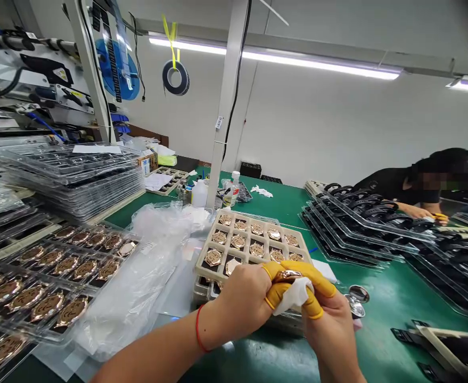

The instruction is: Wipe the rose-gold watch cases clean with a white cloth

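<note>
Rose-gold metal shows between my fingertips: a watch case (288, 275), seen nearly edge-on. My left hand (249, 292) grips its left side, with yellow finger cots on the fingertips. From the right, my right hand (329, 311), also in yellow finger cots, pinches a white wipe (295, 296) against the case. Fingers and wipe hide most of the case. Just behind and below both hands lies a beige compartment tray (199, 264) holding several rose-gold watch cases (238, 241), stacked on further trays.
Clear trays of watch cases (50, 259) and plastic bags (133, 287) lie left, before a tall tray stack (78, 186). Bottles (232, 190) stand by the post (226, 101). To the right are strap-filled trays (353, 229), a small metal-lidded jar (357, 299) and a co-worker (393, 178).
</note>
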### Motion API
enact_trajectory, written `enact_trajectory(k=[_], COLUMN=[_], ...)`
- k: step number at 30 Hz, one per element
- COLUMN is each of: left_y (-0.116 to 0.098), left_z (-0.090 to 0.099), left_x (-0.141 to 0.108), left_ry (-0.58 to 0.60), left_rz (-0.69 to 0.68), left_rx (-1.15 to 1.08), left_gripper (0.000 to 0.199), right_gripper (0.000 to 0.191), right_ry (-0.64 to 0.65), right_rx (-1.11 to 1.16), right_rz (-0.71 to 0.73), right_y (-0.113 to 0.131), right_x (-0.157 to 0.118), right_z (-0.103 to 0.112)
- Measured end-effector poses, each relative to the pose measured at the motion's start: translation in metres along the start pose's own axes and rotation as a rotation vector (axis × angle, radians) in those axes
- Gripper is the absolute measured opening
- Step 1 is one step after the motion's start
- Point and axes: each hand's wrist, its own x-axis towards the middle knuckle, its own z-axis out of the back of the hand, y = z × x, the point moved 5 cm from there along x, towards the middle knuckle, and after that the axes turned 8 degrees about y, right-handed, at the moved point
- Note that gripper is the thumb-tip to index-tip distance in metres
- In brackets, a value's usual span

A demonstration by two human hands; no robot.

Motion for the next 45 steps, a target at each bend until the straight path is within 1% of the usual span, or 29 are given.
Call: enact_trajectory(k=[2, 3, 4, 6, 7, 8, 11, 12, 13, 14, 16, 18, 19, 21, 22, 24, 25, 26, 29, 31, 32, 34, 36, 38, 39, 41, 42, 43, 45], left_y=[-0.004, -0.007, -0.009, -0.011, -0.009, -0.005, 0.011, 0.016, 0.02, 0.023, 0.023, 0.02, 0.018, 0.015, 0.014, 0.012, 0.013, 0.013, 0.015, 0.015, 0.014, 0.013, 0.012, 0.011, 0.012, 0.016, 0.019, 0.021, 0.023], left_z=[-0.012, -0.016, -0.018, -0.013, -0.007, 0.0, 0.021, 0.025, 0.027, 0.027, 0.025, 0.02, 0.018, 0.013, 0.012, 0.008, 0.008, 0.009, 0.015, 0.017, 0.018, 0.018, 0.015, 0.011, 0.009, 0.006, 0.004, 0.001, -0.003], left_x=[0.0, 0.001, 0.001, 0.003, 0.004, 0.004, 0.003, 0.002, 0.001, 0.0, 0.001, 0.002, 0.003, 0.005, 0.006, 0.007, 0.007, 0.008, 0.01, 0.01, 0.009, 0.009, 0.008, 0.008, 0.009, 0.011, 0.013, 0.015, 0.018], left_ry=[0.03, 0.048, 0.064, 0.1, 0.114, 0.115, 0.056, 0.038, 0.027, 0.029, 0.082, 0.158, 0.199, 0.261, 0.283, 0.321, 0.317, 0.295, 0.216, 0.215, 0.223, 0.228, 0.246, 0.231, 0.203, 0.118, 0.075, 0.042, -0.012], left_rz=[-0.089, -0.145, -0.188, -0.205, -0.171, -0.118, 0.07, 0.114, 0.14, 0.149, 0.127, 0.081, 0.054, 0.013, 0.001, -0.002, 0.005, 0.012, 0.01, -0.001, -0.006, -0.012, -0.031, -0.049, -0.045, 0.006, 0.046, 0.085, 0.132], left_rx=[0.193, 0.255, 0.289, 0.24, 0.156, 0.045, -0.297, -0.368, -0.4, -0.397, -0.318, -0.238, -0.25, -0.376, -0.456, -0.56, -0.569, -0.559, -0.514, -0.419, -0.338, -0.175, -0.142, -0.29, -0.402, -0.623, -0.711, -0.782, -0.868], left_gripper=[0.023, 0.019, 0.016, 0.013, 0.014, 0.016, 0.023, 0.027, 0.03, 0.032, 0.028, 0.025, 0.026, 0.028, 0.031, 0.052, 0.061, 0.063, 0.049, 0.044, 0.041, 0.031, 0.021, 0.02, 0.023, 0.038, 0.044, 0.045, 0.039], right_gripper=[0.022, 0.023, 0.024, 0.026, 0.026, 0.025, 0.025, 0.025, 0.025, 0.026, 0.037, 0.045, 0.042, 0.029, 0.028, 0.035, 0.038, 0.037, 0.03, 0.035, 0.039, 0.038, 0.031, 0.029, 0.03, 0.031, 0.031, 0.03, 0.028], right_ry=[-0.118, -0.151, -0.152, -0.062, -0.015, 0.003, -0.037, -0.02, 0.032, 0.105, 0.268, 0.373, 0.403, 0.408, 0.384, 0.32, 0.292, 0.287, 0.382, 0.423, 0.407, 0.339, 0.294, 0.255, 0.219, 0.138, 0.121, 0.123, 0.128], right_rx=[0.12, 0.173, 0.207, 0.214, 0.202, 0.19, 0.175, 0.159, 0.127, 0.082, -0.008, -0.054, -0.054, -0.032, -0.013, 0.014, 0.016, 0.015, 0.027, 0.045, 0.045, 0.016, -0.011, -0.049, -0.075, -0.129, -0.159, -0.185, -0.216], right_rz=[-0.006, -0.037, -0.08, -0.173, -0.197, -0.198, -0.147, -0.151, -0.186, -0.231, -0.305, -0.307, -0.287, -0.254, -0.247, -0.248, -0.248, -0.253, -0.307, -0.349, -0.355, -0.327, -0.276, -0.19, -0.133, -0.019, 0.026, 0.063, 0.111], right_y=[-0.002, -0.003, -0.004, -0.003, -0.001, 0.003, 0.013, 0.015, 0.015, 0.014, 0.01, 0.008, 0.008, 0.008, 0.007, 0.007, 0.008, 0.01, 0.013, 0.012, 0.012, 0.01, 0.008, 0.008, 0.009, 0.012, 0.013, 0.014, 0.014], right_x=[-0.002, -0.001, 0.001, 0.009, 0.014, 0.018, 0.026, 0.026, 0.024, 0.022, 0.016, 0.012, 0.011, 0.012, 0.013, 0.014, 0.015, 0.015, 0.014, 0.011, 0.011, 0.011, 0.01, 0.01, 0.01, 0.008, 0.007, 0.006, 0.005], right_z=[-0.005, -0.007, -0.01, -0.012, -0.011, -0.006, 0.012, 0.014, 0.012, 0.008, -0.007, -0.021, -0.026, -0.029, -0.027, -0.019, -0.014, -0.011, -0.012, -0.017, -0.019, -0.023, -0.025, -0.024, -0.021, -0.013, -0.01, -0.008, -0.007])
